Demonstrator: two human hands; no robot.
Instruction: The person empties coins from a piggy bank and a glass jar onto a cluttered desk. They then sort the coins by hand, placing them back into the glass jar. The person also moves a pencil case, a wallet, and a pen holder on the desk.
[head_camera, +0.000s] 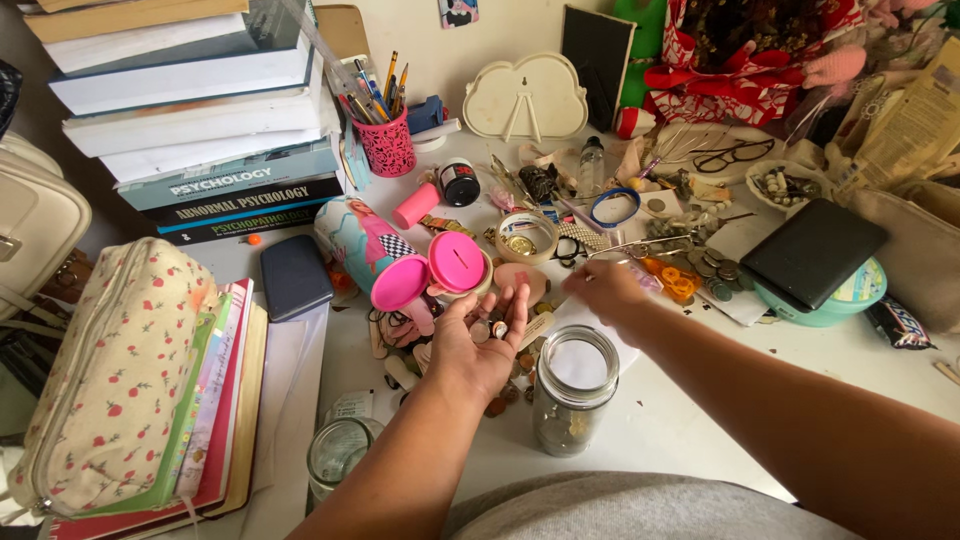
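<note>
My left hand (478, 340) is held palm up above the white desk (680, 400), with a few coins (490, 328) lying in the cupped palm. My right hand (605, 290) hovers just right of it, blurred, fingers pinched together; whether they hold a coin I cannot tell. Below both hands stands an open glass jar (573, 390) with coins at its bottom. More loose coins (512, 385) lie on the desk under my left hand. A pink lid with a slot (456, 262) sits just beyond my left fingertips.
A second glass jar (338, 452) stands at the front left. A floral pouch (110, 370) lies on notebooks at left, under a stack of books (200, 110). A pink pen cup (385, 145), a tape roll (526, 236), a black wallet on a teal bowl (812, 255) and much small clutter fill the back.
</note>
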